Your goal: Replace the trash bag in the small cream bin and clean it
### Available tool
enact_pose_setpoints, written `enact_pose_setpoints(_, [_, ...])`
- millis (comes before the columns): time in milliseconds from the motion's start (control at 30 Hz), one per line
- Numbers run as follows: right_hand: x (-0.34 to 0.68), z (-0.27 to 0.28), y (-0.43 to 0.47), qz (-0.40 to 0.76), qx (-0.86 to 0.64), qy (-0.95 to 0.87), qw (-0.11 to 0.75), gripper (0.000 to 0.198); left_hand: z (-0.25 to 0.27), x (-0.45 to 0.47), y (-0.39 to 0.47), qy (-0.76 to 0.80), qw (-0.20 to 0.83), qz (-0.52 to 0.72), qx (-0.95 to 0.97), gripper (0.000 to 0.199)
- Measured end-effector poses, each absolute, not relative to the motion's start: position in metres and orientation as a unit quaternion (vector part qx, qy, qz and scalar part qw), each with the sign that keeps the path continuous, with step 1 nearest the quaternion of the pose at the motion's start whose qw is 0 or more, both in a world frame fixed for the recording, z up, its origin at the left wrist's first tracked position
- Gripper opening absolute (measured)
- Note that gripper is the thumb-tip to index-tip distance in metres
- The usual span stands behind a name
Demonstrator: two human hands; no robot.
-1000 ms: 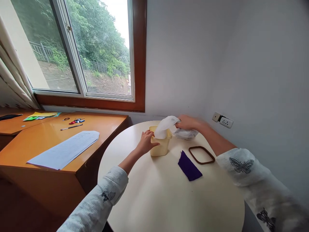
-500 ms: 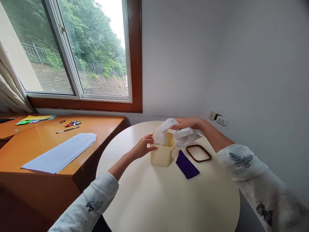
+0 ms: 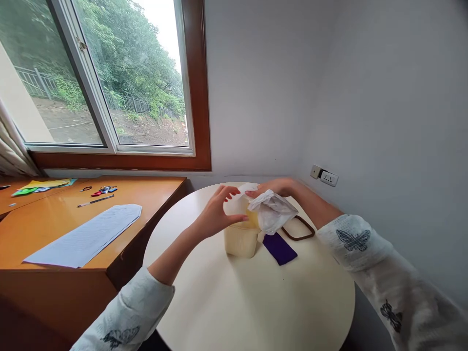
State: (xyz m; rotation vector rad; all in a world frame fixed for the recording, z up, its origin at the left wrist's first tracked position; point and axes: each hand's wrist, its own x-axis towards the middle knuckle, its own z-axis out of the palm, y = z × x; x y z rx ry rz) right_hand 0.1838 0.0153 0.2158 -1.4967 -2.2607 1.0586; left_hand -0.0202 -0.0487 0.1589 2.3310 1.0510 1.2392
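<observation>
A pale yellow plastic bin (image 3: 240, 243) stands on the round table, with a thin white plastic bag (image 3: 273, 213) partly over its mouth and bunched out to the right. My right hand (image 3: 272, 187) grips the bag above the bin's far right side; its fingertips are partly hidden behind the plastic. Over the left side of the bin's rim, my left hand (image 3: 222, 209) has its thumb and fingers spread apart, close to the bag. A folded purple cloth (image 3: 280, 249) lies just right of the bin. Beyond it is a brown rounded-square frame (image 3: 300, 238), partly covered by the bag.
The round cream table (image 3: 256, 302) stands beside a wooden desk (image 3: 161, 195). On the desk are paper sheets (image 3: 87, 236), a pen (image 3: 95, 201), keys (image 3: 104, 190) and coloured papers (image 3: 44, 185). A wall socket (image 3: 329, 178) is behind the table.
My left hand has let go of the bin's rim, risen and spread its fingers. The bag's bunched part has been lifted off the table and moved left toward the bin.
</observation>
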Motion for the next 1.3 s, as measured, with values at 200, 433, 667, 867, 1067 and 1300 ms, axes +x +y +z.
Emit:
enact_pose_setpoints(200, [0.176,0.217,0.006,0.470,-0.465,-0.747,0.069,0.047,0.163,0.006,-0.046,0.393,0.133,0.459,0.786,0.009])
enact_pose_setpoints(433, [0.204,0.212,-0.008,0.501,-0.414,-0.719,0.245,0.069,0.164,-0.001,-0.014,0.434,0.269,0.558,0.654,0.019])
enact_pose_setpoints(667, [0.184,0.191,-0.030,0.349,-0.404,-0.781,0.326,0.103,0.177,0.006,-0.005,0.390,0.353,0.589,0.613,0.018])
enact_pose_setpoints(867, [0.192,0.175,0.000,0.156,-0.485,-0.725,0.463,0.021,0.191,-0.003,-0.016,0.369,0.418,0.611,0.562,0.009])
enact_pose_setpoints(1067, [0.217,0.186,0.009,0.192,-0.501,-0.645,0.544,0.022,0.193,-0.028,-0.013,0.364,0.449,0.612,0.540,0.009])
enact_pose_setpoints(1300, [0.219,0.192,0.004,0.091,-0.492,-0.637,0.586,0.029,0.198,-0.048,-0.022,0.286,0.524,0.531,0.601,0.019])
